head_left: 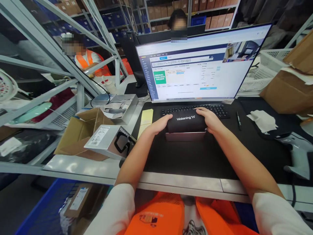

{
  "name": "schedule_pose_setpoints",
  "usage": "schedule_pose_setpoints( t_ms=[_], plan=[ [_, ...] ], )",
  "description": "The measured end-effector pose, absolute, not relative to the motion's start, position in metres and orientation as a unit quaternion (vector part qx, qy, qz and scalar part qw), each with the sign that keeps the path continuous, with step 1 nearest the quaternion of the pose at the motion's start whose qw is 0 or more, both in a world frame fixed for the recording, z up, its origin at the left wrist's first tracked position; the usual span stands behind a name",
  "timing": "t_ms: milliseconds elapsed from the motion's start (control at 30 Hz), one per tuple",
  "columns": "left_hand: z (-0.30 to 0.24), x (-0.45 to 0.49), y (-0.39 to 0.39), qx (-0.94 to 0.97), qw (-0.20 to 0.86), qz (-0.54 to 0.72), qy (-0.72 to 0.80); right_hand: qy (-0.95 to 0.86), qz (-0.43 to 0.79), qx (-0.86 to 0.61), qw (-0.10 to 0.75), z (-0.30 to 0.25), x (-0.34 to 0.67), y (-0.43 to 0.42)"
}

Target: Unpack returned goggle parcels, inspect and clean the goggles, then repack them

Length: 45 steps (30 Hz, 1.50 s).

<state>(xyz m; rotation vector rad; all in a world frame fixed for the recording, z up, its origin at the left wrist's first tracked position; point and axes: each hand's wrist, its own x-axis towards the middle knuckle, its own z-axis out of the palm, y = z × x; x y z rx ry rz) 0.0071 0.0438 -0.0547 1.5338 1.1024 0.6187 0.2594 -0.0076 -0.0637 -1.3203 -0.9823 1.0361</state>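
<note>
A black case (187,121) with white "Wakening" lettering sits at the mouth of a shallow grey box (186,136) on the black desk mat. My left hand (161,125) grips the case's left end, thumb along its upper edge. At the opposite end my right hand (207,119) is closed on the same case. How deep the case sits in the box is hidden. To the left, a silver carton (104,140) printed with black goggle-like eyewear leans on an open cardboard box (78,133).
A monitor (190,78) stands behind the keyboard (220,111). On the right are a pen (238,120), a crumpled tissue (262,120) and a barcode scanner (299,155). Yellow slips (146,121) lie left of the keyboard. Two people are beyond the desk.
</note>
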Motion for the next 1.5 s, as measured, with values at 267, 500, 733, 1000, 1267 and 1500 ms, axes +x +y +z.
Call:
schedule_pose_setpoints(
  t_ms=[267, 500, 733, 1000, 1267, 1500],
  plan=[
    [-0.062, 0.012, 0.053, 0.656, 0.556, 0.239, 0.452, -0.587, 0.301, -0.652, 0.373, -0.072, 0.255, -0.005],
    [-0.040, -0.001, 0.039, 0.786, 0.314, 0.126, 0.518, -0.715, 0.180, -0.643, 0.210, -0.078, 0.250, -0.008],
    [-0.031, -0.024, 0.045, 0.826, 0.405, 0.031, 0.390, -0.752, 0.122, -0.633, 0.138, -0.080, 0.252, -0.007],
    [-0.051, -0.006, 0.051, 0.865, 0.234, 0.079, 0.437, -0.792, 0.103, -0.599, 0.057, -0.072, 0.236, -0.027],
    [-0.053, -0.020, 0.063, 0.866, 0.286, 0.044, 0.408, -0.804, 0.089, -0.587, 0.013, -0.070, 0.223, -0.037],
    [-0.060, 0.008, 0.054, 0.852, 0.237, 0.129, 0.448, -0.817, 0.059, -0.573, 0.025, -0.073, 0.225, -0.036]
  ],
)
